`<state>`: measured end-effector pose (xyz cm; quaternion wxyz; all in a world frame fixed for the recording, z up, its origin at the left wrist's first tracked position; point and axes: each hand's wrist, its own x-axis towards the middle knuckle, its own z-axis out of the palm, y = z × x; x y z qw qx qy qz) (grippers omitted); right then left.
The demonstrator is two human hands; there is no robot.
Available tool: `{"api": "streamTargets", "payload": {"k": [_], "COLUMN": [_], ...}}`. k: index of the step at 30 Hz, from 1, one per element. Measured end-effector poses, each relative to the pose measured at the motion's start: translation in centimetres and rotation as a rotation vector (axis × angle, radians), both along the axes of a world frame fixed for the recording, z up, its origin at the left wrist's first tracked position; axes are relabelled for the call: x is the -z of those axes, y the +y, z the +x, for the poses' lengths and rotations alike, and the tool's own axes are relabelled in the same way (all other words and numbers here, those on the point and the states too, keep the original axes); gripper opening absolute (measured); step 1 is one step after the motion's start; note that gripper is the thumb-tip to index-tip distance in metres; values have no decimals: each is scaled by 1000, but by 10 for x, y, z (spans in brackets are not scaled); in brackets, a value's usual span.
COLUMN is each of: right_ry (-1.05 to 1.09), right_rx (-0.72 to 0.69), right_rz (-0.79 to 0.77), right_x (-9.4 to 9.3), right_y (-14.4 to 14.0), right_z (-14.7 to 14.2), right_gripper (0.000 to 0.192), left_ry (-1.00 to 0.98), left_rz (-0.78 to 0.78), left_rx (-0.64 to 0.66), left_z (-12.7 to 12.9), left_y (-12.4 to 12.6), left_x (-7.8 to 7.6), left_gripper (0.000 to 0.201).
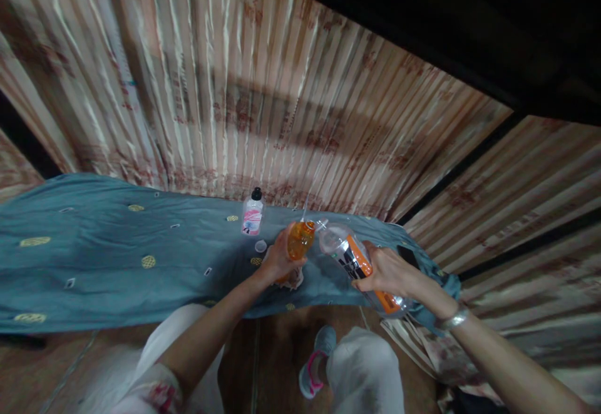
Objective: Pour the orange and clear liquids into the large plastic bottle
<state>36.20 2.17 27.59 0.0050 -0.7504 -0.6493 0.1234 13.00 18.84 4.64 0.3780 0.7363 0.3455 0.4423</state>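
My left hand (278,260) grips a small bottle of orange liquid (300,239), standing on the blue cloth. My right hand (385,273) holds a large clear plastic bottle (353,258) with an orange and black label, tilted so that its mouth points at the top of the small bottle. The large bottle looks mostly empty, with orange liquid at its low end. A small white cap (260,246) lies on the cloth just left of my left hand. Something pale and crumpled (295,279) sits under my left hand; I cannot tell what it is.
A blue cloth with yellow dots (117,257) covers a low surface against a striped curtain (263,101). A small bottle with a pink label and black cap (252,212) stands near the curtain. My knees and a grey and pink shoe (317,364) are below.
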Motion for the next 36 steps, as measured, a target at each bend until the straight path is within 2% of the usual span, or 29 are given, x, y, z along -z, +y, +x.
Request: {"api": "streamTargets", "payload": {"k": [6, 14, 26, 36], "right_ry": [-5, 18, 32, 16], "right_rx": [-1, 10, 2, 2], "right_rz": [-16, -31, -77, -107], "right_x": [-2, -7, -9, -10], "right_y": [0, -4, 1, 7], "right_z": [1, 3, 8, 12], "right_gripper": [48, 50, 47, 45], "left_ry": [-35, -63, -47, -4], "left_rz": [13, 6, -22, -75], "left_rx": [6, 71, 49, 67], "left_z": [4, 3, 3, 4], "left_y": [-2, -2, -8, -5], "left_x": [3, 8, 5, 14], "left_gripper": [107, 117, 118, 122]}}
